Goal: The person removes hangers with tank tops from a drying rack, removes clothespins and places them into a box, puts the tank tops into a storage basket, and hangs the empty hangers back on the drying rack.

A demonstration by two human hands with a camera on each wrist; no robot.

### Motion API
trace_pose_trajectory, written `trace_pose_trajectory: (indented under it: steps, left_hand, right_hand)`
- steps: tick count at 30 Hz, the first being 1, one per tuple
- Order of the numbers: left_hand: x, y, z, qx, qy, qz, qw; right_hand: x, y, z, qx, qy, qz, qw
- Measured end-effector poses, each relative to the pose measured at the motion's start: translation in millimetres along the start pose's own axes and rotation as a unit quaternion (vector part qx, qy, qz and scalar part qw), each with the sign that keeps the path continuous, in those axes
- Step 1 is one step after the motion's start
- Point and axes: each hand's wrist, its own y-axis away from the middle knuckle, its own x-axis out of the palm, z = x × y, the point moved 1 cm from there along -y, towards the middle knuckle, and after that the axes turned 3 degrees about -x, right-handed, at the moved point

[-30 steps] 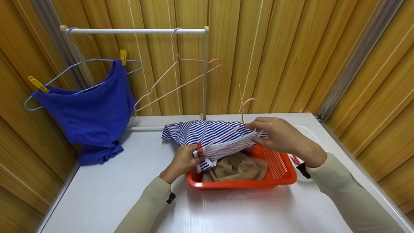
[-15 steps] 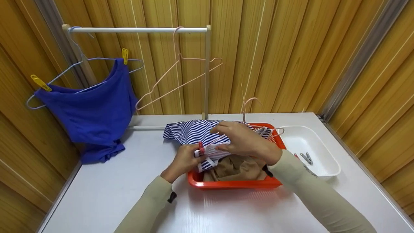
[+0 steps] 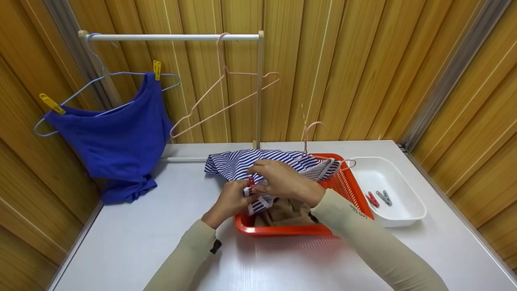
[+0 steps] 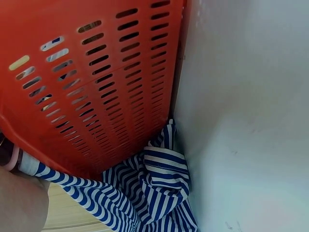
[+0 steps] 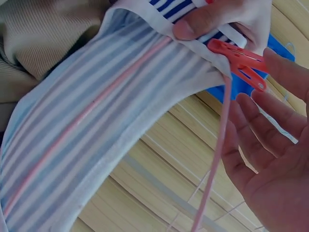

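Note:
A navy-and-white striped garment [image 3: 238, 163] with white edging lies over the red basket [image 3: 282, 230]. A pink hanger [image 5: 91, 104] runs inside the garment, its hook standing up behind the basket. My left hand [image 3: 232, 198] pinches the garment's left end, thumb on the white edging. A red clothespin [image 5: 241, 60] grips that edging at the hanger's end. My right hand [image 5: 275, 130] is spread at the clothespin, its thumb tip right at one handle and a fingertip close beside the other. The left wrist view shows mostly the basket's slotted side and hanging striped cloth.
Brown cloth [image 3: 278, 214] lies in the basket. A white tray [image 3: 404, 220] at right holds a red clothespin [image 3: 372, 199] and a grey one [image 3: 384, 198]. Behind stands a rack [image 3: 173, 37] with a bare pink hanger [image 3: 222, 105] and a clipped blue garment [image 3: 117, 137].
My right hand has left the garment's right side and moved left over the basket to the red clothespin. The tray has come into view. My left hand has kept its hold.

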Motion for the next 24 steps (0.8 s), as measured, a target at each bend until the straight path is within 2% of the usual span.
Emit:
trace_pose_trajectory:
  steps: [4, 10, 15, 24]
  left_hand:
    - [1.4, 0.4, 0.9, 0.001, -0.004, -0.006, 1.0]
    - [0.0, 0.4, -0.4, -0.012, 0.003, 0.003, 0.9999]
    - [-0.5, 0.6, -0.5, -0.019, 0.008, 0.002, 0.9998]
    - [1.5, 0.5, 1.8, -0.007, 0.016, -0.005, 0.9998]
  right_hand:
    - [5.3, -2.4, -1.5, -0.002, -0.013, -0.005, 1.0]
    - [8.4, -3.3, -2.7, -0.006, -0.032, -0.016, 0.999]
    - [9.3, -4.1, -3.5, -0.036, -0.03, -0.042, 0.998]
    - [10.0, -5.0, -4.3, -0.082, -0.022, -0.075, 0.994]
